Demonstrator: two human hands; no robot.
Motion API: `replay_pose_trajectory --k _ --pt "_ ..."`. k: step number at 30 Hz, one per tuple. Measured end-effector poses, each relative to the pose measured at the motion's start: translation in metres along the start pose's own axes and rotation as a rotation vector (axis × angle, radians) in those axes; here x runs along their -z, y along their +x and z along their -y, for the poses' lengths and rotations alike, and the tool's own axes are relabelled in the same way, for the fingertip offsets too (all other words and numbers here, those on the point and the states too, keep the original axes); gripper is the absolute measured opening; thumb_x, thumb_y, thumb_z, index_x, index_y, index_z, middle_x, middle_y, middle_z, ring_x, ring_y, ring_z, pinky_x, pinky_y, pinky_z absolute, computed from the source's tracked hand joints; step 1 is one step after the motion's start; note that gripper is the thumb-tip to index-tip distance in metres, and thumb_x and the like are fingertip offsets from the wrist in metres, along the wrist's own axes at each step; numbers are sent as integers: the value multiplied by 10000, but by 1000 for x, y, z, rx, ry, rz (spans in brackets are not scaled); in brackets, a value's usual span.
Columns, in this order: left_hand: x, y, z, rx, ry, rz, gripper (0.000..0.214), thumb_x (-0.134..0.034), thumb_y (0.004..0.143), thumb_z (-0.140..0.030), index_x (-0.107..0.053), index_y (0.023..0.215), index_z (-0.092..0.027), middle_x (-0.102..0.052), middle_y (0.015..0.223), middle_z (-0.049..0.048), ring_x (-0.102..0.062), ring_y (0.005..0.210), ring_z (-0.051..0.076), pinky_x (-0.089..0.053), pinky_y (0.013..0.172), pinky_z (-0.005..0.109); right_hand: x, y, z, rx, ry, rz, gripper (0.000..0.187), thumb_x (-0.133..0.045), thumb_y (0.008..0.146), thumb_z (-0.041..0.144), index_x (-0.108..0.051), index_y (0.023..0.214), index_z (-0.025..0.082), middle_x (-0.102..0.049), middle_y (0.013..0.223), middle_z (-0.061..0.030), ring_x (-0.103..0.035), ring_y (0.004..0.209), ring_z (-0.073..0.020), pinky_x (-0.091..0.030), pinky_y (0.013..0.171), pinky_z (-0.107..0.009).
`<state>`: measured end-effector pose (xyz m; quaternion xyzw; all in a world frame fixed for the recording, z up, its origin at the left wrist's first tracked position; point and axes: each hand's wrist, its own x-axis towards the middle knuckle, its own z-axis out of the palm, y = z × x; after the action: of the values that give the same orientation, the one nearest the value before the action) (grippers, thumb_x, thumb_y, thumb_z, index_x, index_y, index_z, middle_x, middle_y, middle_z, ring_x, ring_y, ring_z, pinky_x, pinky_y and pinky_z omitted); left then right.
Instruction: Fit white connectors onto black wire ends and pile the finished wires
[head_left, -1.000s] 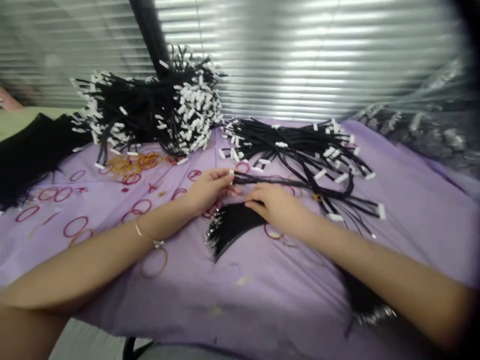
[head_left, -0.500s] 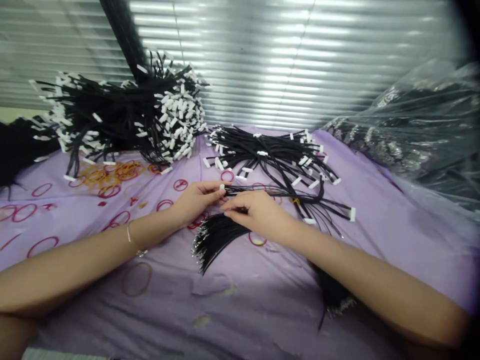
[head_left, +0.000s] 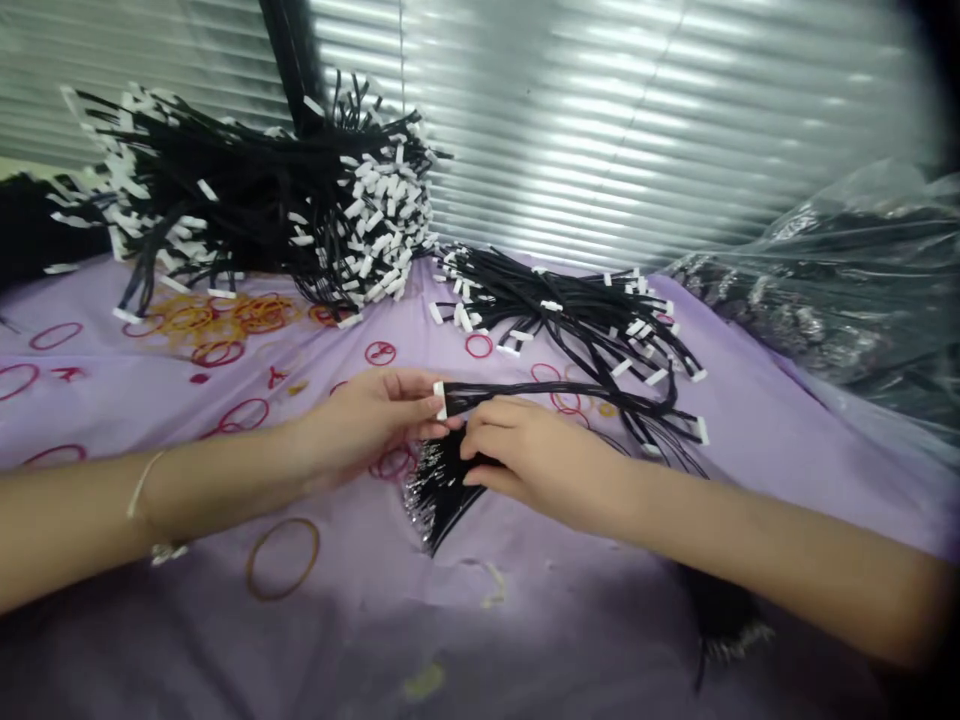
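Observation:
My left hand point(head_left: 401, 405) pinches a white plug connector point(head_left: 440, 400) at the end of a cable harness. The harness's black wires point(head_left: 540, 388) run right to another white connector point(head_left: 701, 430). Just below, my right hand point(head_left: 525, 450) curls its fingers and thumb round loose black wires at a bundle point(head_left: 446, 490) with silver terminals at its left end. How many wires it grips is hidden. The bundle passes under my right forearm, and terminal-tipped wire ends point(head_left: 739, 640) show beyond it.
A large heap of black harnesses with white connectors point(head_left: 262, 200) stands back left, a smaller pile point(head_left: 570, 305) at back centre. Yellow rubber bands point(head_left: 232, 315) and scattered red ones lie on the purple cloth point(head_left: 360, 640). A clear plastic bag of wires point(head_left: 840, 290) sits at right.
The view has shifted slightly. My left hand has turned the connector so its broad side shows. My right hand has moved from beside the connector down and right onto the loose wire bundle.

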<state>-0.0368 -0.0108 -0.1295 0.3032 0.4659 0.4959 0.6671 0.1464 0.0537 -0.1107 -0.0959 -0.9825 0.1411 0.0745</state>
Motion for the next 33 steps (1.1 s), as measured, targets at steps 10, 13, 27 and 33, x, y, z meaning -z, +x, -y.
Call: replay_pose_trajectory --k 10,13,27,33 --pt "-2 -5 7 21 -96 -74 150 -635 771 -55 -723 845 -151 -698 732 38 -651 638 98 -532 596 145 -3 3 3 36 29 -65 63 -640 818 181 -649 764 149 -629 781 -38 -580 756 -153 -474 709 -274" --pt "-3 -4 8 -39 -2 -32 151 -616 804 -85 -711 896 -159 -688 688 23 -644 609 100 -528 588 159 4 0 3 -73 158 -124 44 -601 850 186 -641 834 191 -669 811 -2 -611 738 -130 -475 676 -244" --pt "-4 -4 9 -36 83 -31 181 -646 808 -119 -664 985 -155 -708 765 19 -680 711 110 -522 606 142 29 -3 10 -232 458 -114 109 -592 800 140 -638 721 198 -617 654 72 -539 576 -42 -397 523 -151" --pt "-5 -4 7 3 84 -16 193 -575 862 -97 -643 1033 -155 -701 727 -2 -672 679 73 -529 649 132 26 -3 6 -127 428 -21 159 -552 883 231 -708 867 200 -694 883 33 -619 767 -69 -461 702 -175"
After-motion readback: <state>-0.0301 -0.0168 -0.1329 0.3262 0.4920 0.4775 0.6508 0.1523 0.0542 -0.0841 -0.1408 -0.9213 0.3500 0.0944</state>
